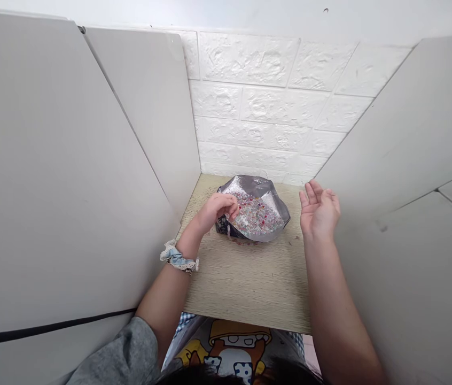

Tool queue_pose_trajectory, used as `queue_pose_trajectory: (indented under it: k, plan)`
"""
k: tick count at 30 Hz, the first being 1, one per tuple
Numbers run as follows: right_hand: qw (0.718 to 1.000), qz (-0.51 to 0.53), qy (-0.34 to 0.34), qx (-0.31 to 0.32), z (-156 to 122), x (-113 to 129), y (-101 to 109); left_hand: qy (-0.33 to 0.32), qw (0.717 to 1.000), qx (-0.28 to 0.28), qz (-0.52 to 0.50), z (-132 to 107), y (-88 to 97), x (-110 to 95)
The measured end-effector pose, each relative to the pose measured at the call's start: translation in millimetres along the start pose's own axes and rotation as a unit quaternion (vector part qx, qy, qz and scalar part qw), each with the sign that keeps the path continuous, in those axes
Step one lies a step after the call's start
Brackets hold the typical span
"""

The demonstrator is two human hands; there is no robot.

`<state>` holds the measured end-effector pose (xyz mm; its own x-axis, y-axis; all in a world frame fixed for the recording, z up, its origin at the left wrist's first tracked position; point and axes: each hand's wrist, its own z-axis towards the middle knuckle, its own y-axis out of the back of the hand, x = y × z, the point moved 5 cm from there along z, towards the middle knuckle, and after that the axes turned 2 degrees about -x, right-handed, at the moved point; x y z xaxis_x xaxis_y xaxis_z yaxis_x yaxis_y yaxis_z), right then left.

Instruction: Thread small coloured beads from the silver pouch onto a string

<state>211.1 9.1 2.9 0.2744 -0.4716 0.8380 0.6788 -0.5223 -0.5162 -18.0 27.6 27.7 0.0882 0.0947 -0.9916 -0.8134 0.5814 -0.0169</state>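
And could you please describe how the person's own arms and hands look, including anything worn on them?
Both the left hand and right hand are ungloved. A pale-blue scrunchie with white lace edging circles the left wrist. A loose grey sleeve covers the upper left arm. The visible right forearm is bare.

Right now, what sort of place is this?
Probably a small tabletop work nook, maybe in a home: a narrow wood-grain table, pale panels on both sides with a white brick-patterned wall behind, and an open bag of beads.
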Motion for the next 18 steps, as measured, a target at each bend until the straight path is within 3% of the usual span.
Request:
queue_pose_trajectory:
  k: [3, 7, 9, 11, 13, 15, 18]
  plan:
    - [0.999, 0.014, -0.033, 0.031, -7, 1, -10, -0.019, 0.983, -0.082, 0.161, 0, 2.8, -1]
    - [0.993, -0.021, -0.042, 0.110, -22, 7, -30, -0.021, 0.931, -0.167, 0.322, -3, 4.8, -1]
    - [0.980, -0.053, -0.060, 0.183, -34, 12, -44, -0.025, 0.917, -0.221, 0.332, -5, 9.5, -4]
    - [0.957, -0.116, -0.066, 0.256, -47, 18, -59, -0.040, 0.926, -0.260, 0.272, -6, 14.2, -8]
    - [0.918, -0.229, -0.032, 0.321, -61, 24, -75, -0.056, 0.956, -0.243, 0.156, -4, 14.0, -11]
    - [0.869, -0.322, 0.054, 0.371, -72, 31, -90, -0.039, 0.985, -0.163, 0.034, -1, 6.8, -11]
    - [0.819, -0.377, 0.159, 0.403, -79, 31, -106, 0.035, 0.996, -0.048, -0.063, 0, -6.8, -6]
